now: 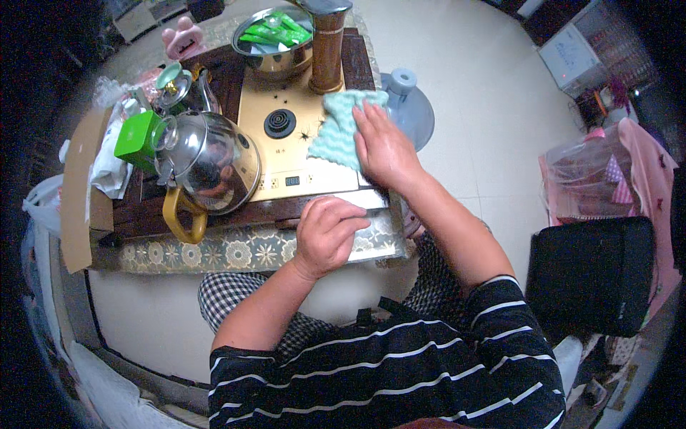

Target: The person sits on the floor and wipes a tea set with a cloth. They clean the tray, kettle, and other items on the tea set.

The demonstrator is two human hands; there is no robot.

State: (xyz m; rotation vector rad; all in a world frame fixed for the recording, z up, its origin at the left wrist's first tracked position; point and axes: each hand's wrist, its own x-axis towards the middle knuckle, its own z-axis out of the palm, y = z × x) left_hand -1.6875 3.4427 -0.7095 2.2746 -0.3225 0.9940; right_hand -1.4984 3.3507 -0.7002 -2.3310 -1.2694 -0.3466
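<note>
My right hand point(385, 147) lies flat on a mint-green wavy-striped cloth point(337, 134), pressing it on the right side of a gold tea-stove panel point(292, 155). Bare-palmed and loosely curled, my left hand point(327, 233) hovers over the table's front edge, with a gap between thumb and fingers. A glass kettle point(214, 161) with a mustard-yellow handle stands at the panel's left. Near the middle sits a round black burner ring point(280, 124), and a small display point(292, 181) shows by the front edge.
A steel pot point(273, 61) holding green packets and a brown cylindrical water dispenser point(327, 53) stand at the back. To the left are a green box point(136, 139) and a cardboard box point(83, 187). A water jug point(415, 115) stands beyond the table's right edge. A black case point(592, 273) is at right.
</note>
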